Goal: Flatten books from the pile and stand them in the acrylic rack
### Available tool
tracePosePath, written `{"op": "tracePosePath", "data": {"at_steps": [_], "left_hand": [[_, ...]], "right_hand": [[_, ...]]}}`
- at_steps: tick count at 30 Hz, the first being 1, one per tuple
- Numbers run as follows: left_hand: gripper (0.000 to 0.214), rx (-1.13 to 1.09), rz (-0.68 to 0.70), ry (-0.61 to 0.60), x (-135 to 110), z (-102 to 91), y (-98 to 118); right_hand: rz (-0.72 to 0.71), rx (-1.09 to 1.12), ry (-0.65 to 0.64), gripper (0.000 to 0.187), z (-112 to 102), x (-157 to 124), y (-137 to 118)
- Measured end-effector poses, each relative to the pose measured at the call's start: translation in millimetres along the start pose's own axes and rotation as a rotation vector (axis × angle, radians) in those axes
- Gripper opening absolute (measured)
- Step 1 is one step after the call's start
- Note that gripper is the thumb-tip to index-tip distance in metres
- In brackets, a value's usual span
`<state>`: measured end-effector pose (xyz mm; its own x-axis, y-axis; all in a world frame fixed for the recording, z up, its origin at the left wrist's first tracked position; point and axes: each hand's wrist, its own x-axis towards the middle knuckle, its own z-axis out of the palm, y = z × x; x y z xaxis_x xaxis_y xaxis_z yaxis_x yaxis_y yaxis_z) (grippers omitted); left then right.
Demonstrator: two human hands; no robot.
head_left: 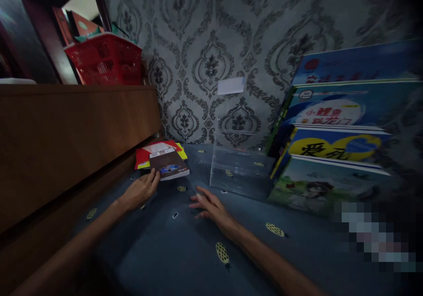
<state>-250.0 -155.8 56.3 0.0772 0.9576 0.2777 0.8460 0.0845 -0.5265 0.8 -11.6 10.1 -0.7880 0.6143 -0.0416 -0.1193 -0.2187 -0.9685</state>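
Wood cabinet (76, 128) left, picture books (330, 155) leaning on wall right, blue worktop (172, 252) between. Clear stand (238, 172) mid-worktop. Small pile (145, 155) by cabinet, brown book (170, 166) on top. Left hand (140, 191) at brown book's near corner, fingers curled on edge; grip or mere touch, cannot tell. Right hand (209, 205) flat, fingers spread, holding nothing. Advise: thumb under corner, take top book only, keep pile square.

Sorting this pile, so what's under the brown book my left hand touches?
Under the brown book lie a red item and a yellow one, edges showing. Their covered parts, and anything else beneath, are hidden.
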Motion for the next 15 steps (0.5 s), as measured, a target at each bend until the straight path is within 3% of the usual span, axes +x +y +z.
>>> {"op": "tracePosePath", "data": {"at_steps": [3,7,11,15], "left_hand": [[0.052,-0.001,0.037,0.048,-11.3,-3.5,7.5],[0.051,0.010,0.108,0.192,-31.0,-11.9,17.3],[0.045,0.024,0.183,0.342,-49.0,-20.0,27.8],[0.047,-0.084,0.222,0.486,-52.8,-26.7,45.3]], "right_hand": [[0.079,0.321,-0.040,0.031,22.8,29.6,-17.0],[0.082,0.449,0.012,0.016,39.0,49.6,-29.7],[0.043,0.402,0.099,0.046,38.4,36.4,-23.6],[0.030,0.349,0.157,0.052,27.1,4.4,-10.3]]}}
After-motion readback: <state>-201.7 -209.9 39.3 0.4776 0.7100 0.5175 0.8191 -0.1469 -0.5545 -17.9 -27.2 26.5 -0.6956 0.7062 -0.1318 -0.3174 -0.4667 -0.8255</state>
